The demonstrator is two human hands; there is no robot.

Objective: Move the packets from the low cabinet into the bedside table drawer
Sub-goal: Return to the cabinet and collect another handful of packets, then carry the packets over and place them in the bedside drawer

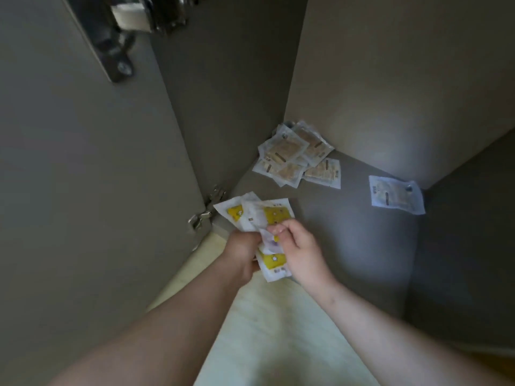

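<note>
Both of my hands hold a fanned bunch of white packets with yellow panels point(271, 215) at the front edge of the low cabinet floor point(348, 240). My left hand point(242, 253) grips the bunch from below. My right hand point(299, 247) pinches it from the right with thumb and fingers. A heap of white and tan packets point(294, 157) lies in the back left corner of the cabinet. One single pale packet point(395, 195) lies alone at the back right. The bedside table drawer is out of view.
The open cabinet door point(92, 190) stands at the left, with metal hinges point(204, 213) near my left hand. Beige inner walls point(390, 79) close the back. Light flooring point(264, 330) lies below my arms.
</note>
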